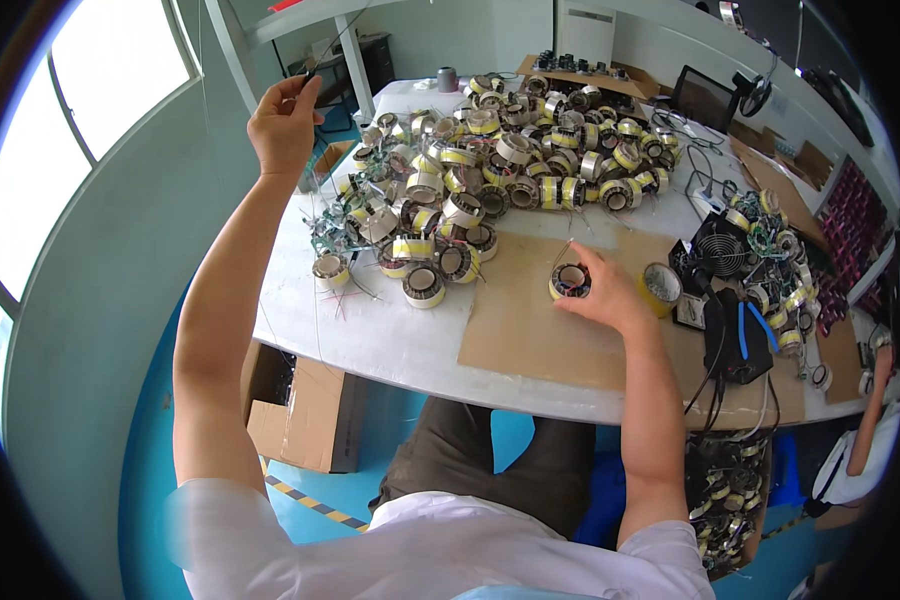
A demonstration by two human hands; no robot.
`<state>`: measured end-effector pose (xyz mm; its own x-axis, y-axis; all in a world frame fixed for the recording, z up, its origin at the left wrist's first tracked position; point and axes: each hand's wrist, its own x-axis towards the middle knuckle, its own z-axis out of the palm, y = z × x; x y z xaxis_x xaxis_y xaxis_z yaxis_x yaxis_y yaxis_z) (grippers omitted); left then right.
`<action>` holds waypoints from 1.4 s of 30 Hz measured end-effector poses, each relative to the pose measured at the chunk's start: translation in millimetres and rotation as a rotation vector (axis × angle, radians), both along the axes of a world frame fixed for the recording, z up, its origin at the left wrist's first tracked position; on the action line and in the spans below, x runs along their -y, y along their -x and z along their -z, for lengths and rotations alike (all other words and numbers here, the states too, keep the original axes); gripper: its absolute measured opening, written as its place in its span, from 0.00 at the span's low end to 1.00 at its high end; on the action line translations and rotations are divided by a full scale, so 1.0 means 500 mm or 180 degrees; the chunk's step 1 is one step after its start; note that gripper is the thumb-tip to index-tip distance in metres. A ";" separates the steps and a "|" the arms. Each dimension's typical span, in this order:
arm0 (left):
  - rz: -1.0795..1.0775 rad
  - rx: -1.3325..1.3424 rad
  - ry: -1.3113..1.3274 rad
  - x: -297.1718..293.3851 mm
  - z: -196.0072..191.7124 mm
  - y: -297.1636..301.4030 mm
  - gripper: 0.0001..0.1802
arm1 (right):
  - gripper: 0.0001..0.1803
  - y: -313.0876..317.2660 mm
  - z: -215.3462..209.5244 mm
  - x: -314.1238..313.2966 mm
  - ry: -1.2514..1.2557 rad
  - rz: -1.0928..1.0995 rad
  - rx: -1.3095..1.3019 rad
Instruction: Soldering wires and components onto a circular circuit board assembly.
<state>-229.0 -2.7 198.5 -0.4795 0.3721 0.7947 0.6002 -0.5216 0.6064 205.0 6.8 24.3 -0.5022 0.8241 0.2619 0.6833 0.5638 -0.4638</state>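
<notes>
Two bare hands work in the head view, well apart from each other. The left hand (282, 128) is raised at the upper left, above the table's level, thumb and fingers drawn together in a pinch on a thin dark item (311, 73) too small to identify. The right hand (610, 292) is low over the table (400, 345), thumb and fingertips curved partly closed around the sides of one ring-shaped coil (570, 282). That coil sits on the brown sheet (530, 345), its round opening facing up, with a thin wire rising beside the fingers.

Just right of the right hand is a yellow round container (660, 285); farther right are a black fan (720, 252) and a black unit (735, 362) with blue handles (743, 332) against it. Many white-and-yellow coils (565, 190) lie heaped beyond and to the left. At the right edge, a co-worker's arm (878, 380) reaches toward the tabletop.
</notes>
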 end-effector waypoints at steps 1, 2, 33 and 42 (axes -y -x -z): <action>0.0142 0.0066 -0.0008 0.011 -0.010 -0.029 0.11 | 0.53 -0.007 -0.006 -0.003 -0.0002 0.0019 -0.0006; 0.0159 0.0060 0.0005 0.018 -0.013 -0.051 0.11 | 0.53 -0.012 -0.007 -0.001 0.0071 0.0076 -0.0034; 0.4106 0.0379 0.1005 0.048 0.168 -0.426 0.12 | 0.09 0.024 -0.004 0.015 0.0693 -0.0767 -0.3178; 0.3094 -0.0041 0.1736 0.035 0.187 -0.410 0.21 | 0.10 0.033 -0.004 -0.002 -0.1070 -0.0426 -0.3060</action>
